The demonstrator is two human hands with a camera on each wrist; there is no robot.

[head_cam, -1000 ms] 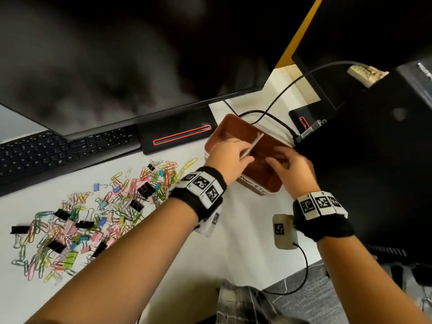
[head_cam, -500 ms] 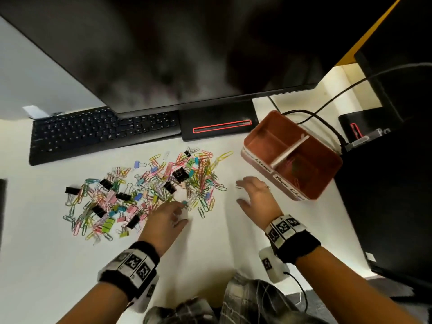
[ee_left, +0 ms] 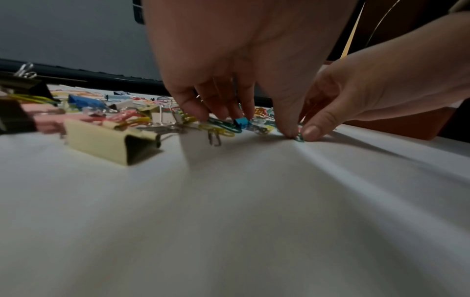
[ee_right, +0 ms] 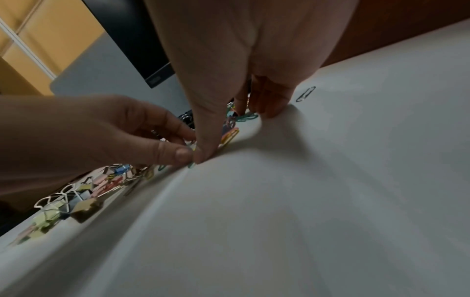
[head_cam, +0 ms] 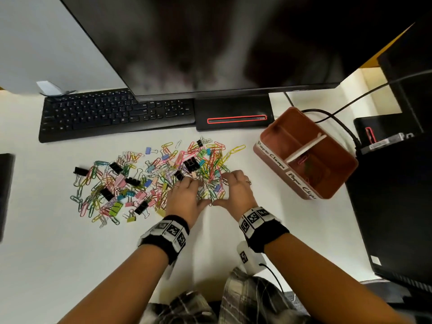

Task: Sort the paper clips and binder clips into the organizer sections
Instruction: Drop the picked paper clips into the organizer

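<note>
A pile of coloured paper clips and binder clips [head_cam: 145, 181] is spread on the white desk. At its right end my left hand [head_cam: 188, 195] and right hand [head_cam: 237, 190] cup a bunch of paper clips [head_cam: 210, 190] between them, fingers curled down, thumbs meeting at the near side. In the left wrist view the left hand [ee_left: 241, 112] has its fingertips on the clips, and a green clip [ee_left: 300, 139] lies between the two thumbs. The right hand [ee_right: 229, 124] shows the same from its side. The brown organizer [head_cam: 268, 136] stands to the right, with a few paper clips [head_cam: 306, 164] in its near section.
A black keyboard [head_cam: 112, 113] and monitor base [head_cam: 233, 115] lie behind the pile under a large monitor [head_cam: 210, 43]. Cables [head_cam: 339, 122] run behind the organizer, and a black computer case [head_cam: 397, 195] is on the right. One stray clip [ee_right: 305, 94] lies apart.
Both hands left the organizer, came back across the desk to the pile, and now close in together around a bunch of paper clips at its right end.
</note>
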